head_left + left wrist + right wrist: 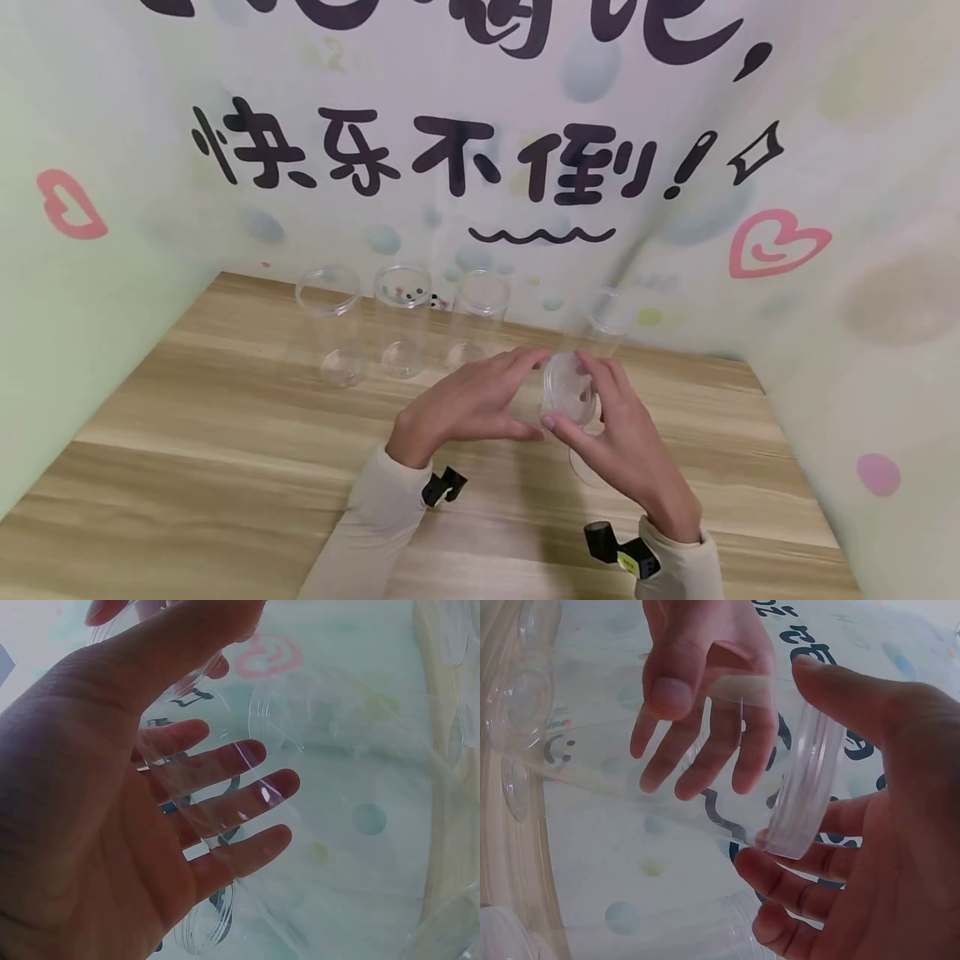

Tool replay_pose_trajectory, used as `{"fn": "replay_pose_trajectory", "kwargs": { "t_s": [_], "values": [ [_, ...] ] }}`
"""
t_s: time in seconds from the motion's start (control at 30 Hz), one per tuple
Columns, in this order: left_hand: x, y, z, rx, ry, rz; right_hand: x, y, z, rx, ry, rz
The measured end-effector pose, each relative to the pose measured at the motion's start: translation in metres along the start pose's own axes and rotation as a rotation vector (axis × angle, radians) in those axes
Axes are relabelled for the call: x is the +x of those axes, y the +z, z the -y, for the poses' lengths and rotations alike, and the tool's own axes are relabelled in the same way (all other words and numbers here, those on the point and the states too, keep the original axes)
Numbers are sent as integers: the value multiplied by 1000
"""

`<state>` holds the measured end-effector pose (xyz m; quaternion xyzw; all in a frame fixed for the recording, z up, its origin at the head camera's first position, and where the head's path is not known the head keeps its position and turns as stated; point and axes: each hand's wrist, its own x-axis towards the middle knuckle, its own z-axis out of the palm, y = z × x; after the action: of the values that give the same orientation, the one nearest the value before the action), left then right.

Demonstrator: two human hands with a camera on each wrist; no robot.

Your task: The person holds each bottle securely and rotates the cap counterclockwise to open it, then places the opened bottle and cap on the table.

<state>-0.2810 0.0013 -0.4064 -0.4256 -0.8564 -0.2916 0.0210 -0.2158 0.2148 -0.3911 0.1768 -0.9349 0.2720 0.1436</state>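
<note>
A tall clear plastic jar [615, 765] stands in front of me, its round clear lid [570, 390] at the top. My right hand [633, 442] pinches the rim of that lid, thumb on the near side and fingers on the far side in the right wrist view. To the jar's left is my left hand [468, 400], thumb and fingers spread apart around the jar's side. Its fingers [232, 802] show through the clear wall in the left wrist view, loosely extended rather than closed on it.
Three similar clear jars, the leftmost a clear jar [330, 333], stand in a row at the back left. Another clear jar [609, 312] is behind my right hand. A printed backdrop [450, 225] rises behind the wood-grain table [225, 467], with side walls left and right.
</note>
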Motion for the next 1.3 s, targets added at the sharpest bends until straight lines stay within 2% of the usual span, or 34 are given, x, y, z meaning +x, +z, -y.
{"fn": "replay_pose_trajectory", "kwargs": {
  "t_s": [0.13,0.27,0.53,0.8,0.93,1.03,1.13,1.3],
  "values": [
    [-1,-1,0,3,6,1,0,-3,-1,18,-10,46],
    [-2,-2,-1,-4,23,5,-3,-5,-2,46,-28,57],
    [-1,0,-5,-35,50,32,-11,-10,-8,91,-114,16],
    [-4,-5,-9,-50,13,20,-7,-12,-6,111,-192,-15],
    [-5,-4,-7,-65,17,12,-5,-10,-8,130,-230,-50],
    [-5,-5,-7,-72,22,5,-4,-10,-9,154,-217,-80],
    [-4,-5,-7,-75,15,5,-5,-11,-10,161,-168,-100],
    [-4,-4,-6,-62,4,-6,-7,-9,-9,79,-67,-141]
  ]
}}
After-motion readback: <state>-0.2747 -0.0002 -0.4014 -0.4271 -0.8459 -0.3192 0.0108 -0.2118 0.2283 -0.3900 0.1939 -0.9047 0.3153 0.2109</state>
